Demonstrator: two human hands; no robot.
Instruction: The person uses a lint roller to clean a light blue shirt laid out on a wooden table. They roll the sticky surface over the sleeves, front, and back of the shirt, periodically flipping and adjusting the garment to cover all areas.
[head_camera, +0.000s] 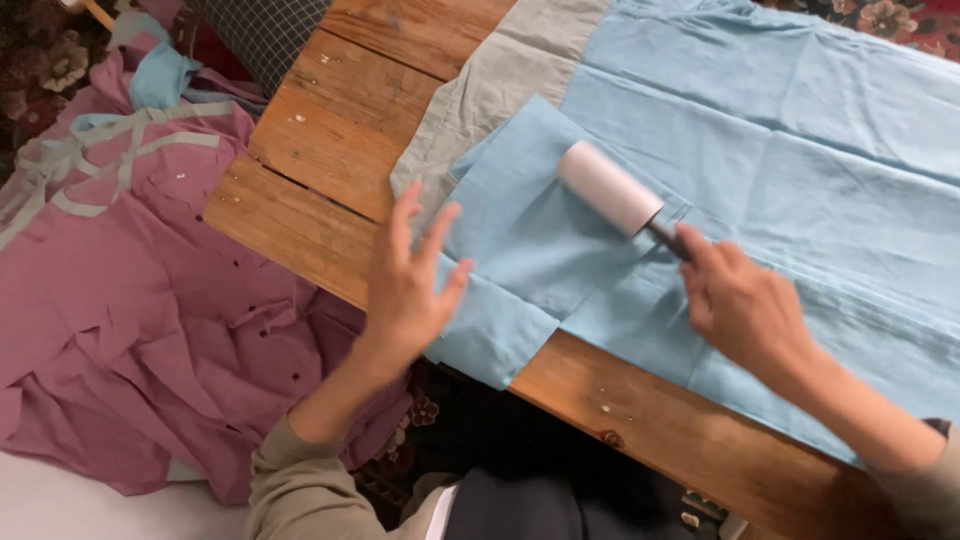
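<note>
A light blue garment (780, 170) is spread flat over a wooden table (330, 150), with a pink shirt (130, 300) heaped beside the table's left edge. A white lint roller (608, 188) is laid on the blue cloth near its folded sleeve and is gripped by its dark handle in the right hand (745, 305). The left hand (408, 285) is held open, fingers spread, at the sleeve's edge, nothing grasped.

Wooden plank table (330, 150) (knotted, worn); floral dark rug (900, 20) beyond; pink garments (130, 290) heaped on pale floor (60, 510); checked cushion (265, 30).
</note>
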